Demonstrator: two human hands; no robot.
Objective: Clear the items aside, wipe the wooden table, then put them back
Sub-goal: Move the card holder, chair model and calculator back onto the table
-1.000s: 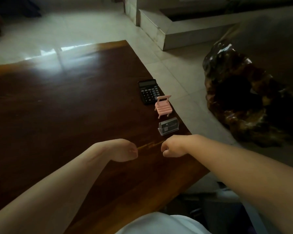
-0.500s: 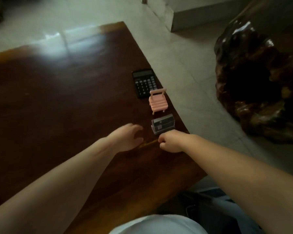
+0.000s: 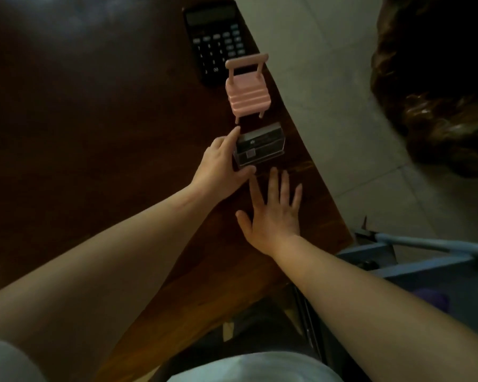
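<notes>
Along the right edge of the dark wooden table point(image 3: 94, 133) stand three items in a row: a black calculator point(image 3: 215, 42) farthest, a small pink toy chair point(image 3: 247, 89) in the middle, and a clear plastic box point(image 3: 260, 146) with a dark label nearest. My left hand point(image 3: 221, 166) touches the box's left side, forefinger along its far corner and thumb at its near corner. My right hand point(image 3: 273, 213) lies flat on the table just in front of the box, fingers spread, holding nothing.
The table's right edge runs diagonally just right of the items, with pale floor tiles point(image 3: 329, 92) beyond. A large dark carved wooden stump point(image 3: 436, 92) stands on the floor at right. A grey-blue metal frame point(image 3: 425, 252) sits by the table's near corner.
The head has leaned in and down, so the items look larger. My left hand reached forward onto the box. My right hand opened from a fist and spread flat.
</notes>
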